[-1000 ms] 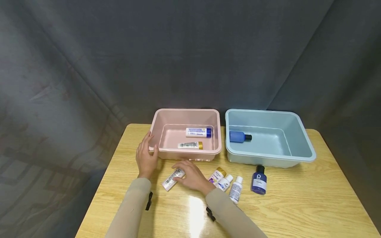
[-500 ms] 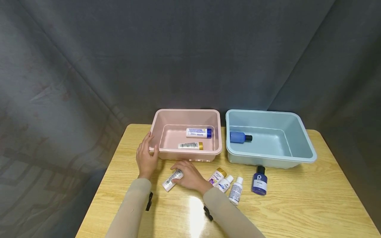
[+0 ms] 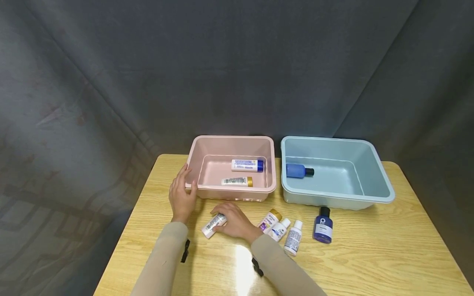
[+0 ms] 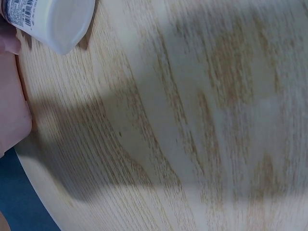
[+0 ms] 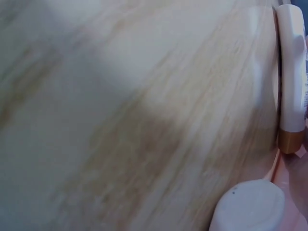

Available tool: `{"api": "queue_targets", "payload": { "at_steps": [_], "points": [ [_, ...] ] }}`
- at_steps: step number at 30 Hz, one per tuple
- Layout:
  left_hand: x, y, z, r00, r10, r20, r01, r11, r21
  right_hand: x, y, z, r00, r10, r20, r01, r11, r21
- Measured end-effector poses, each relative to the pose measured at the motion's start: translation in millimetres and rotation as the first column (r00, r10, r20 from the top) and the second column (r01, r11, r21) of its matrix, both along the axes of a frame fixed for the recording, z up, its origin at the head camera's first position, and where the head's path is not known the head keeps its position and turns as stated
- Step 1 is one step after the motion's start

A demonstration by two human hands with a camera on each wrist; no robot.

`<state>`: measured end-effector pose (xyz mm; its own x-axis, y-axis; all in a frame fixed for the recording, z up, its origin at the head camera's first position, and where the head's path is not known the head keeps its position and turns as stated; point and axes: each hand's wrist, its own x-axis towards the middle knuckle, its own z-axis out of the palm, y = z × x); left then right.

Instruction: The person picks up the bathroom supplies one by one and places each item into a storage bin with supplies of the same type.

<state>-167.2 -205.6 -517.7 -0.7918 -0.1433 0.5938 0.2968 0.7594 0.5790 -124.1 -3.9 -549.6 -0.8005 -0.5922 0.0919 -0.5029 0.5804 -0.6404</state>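
Note:
In the head view my left hand [image 3: 182, 196] rests at the front left corner of a pink bin [image 3: 233, 192], its fingers extended along the rim. My right hand [image 3: 234, 222] holds a small white bottle [image 3: 214, 226] between thumb and fingers, close over the table in front of that bin. Most of the bottle's cap end is hidden under the hand in the head view. The right wrist view shows its gold cap [image 5: 290, 142]. At the left wrist view's top left corner, the white bottle's broad base [image 4: 72, 21] shows.
Inside the pink bin lie a blue-capped bottle [image 3: 247, 165] and a gold-capped tube [image 3: 237, 181]. A light blue bin [image 3: 337, 201] holds a blue bottle [image 3: 299, 170]. Several bottles, among them a white one [image 3: 293, 238] and a dark blue one [image 3: 323, 226], lie to the right of my right hand.
My right hand has moved slightly left and toward me over the white bottle, which has barely shifted. The left hand stays at the pink bin's corner.

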Motion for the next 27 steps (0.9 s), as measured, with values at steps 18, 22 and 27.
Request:
{"api": "queue_targets", "payload": {
  "at_steps": [18,22,27],
  "points": [
    [-0.2,0.5,-0.5,1.0,-0.008,-0.022,0.008,1.0,0.005,1.8,-0.7,-7.0,0.999,0.007,-0.041,-0.006,1.0,0.018],
    [-0.5,0.1,-1.3,1.0,-0.007,-0.025,0.007,1.0,0.008,2.8,-0.4,-7.5,0.999,0.009,-0.053,-0.008,1.0,0.026],
    [0.0,-0.7,-1.6,1.0,-0.004,-0.025,0.004,1.0,0.011,3.7,-0.7,-7.8,0.997,-0.008,-0.071,0.01,0.999,0.032]
  ]
}}
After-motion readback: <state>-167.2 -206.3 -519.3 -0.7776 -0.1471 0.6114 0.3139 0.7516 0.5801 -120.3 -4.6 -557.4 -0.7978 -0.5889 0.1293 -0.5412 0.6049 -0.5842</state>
